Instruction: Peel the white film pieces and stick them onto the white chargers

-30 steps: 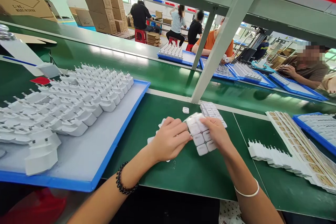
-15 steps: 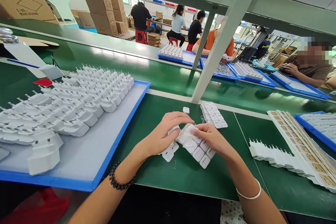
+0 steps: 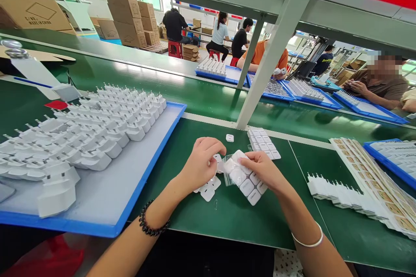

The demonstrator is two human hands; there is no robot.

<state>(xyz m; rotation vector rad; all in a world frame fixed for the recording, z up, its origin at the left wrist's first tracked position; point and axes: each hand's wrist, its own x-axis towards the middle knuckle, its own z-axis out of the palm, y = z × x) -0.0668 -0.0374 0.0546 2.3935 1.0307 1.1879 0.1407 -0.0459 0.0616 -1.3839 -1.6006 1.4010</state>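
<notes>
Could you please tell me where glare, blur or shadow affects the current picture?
Head view: pale glare streaks the far green bench; same view: pixelation hides the face of the co-worker in brown; same view: print on the white sticker sheet in the right hand looks soft; same view: deep shadow lies below the near green bench.

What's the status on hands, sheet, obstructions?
Right hand holds sheet of white squares. Left hand beside it, grip unclear. White pieces partly hidden behind left hand.
</notes>
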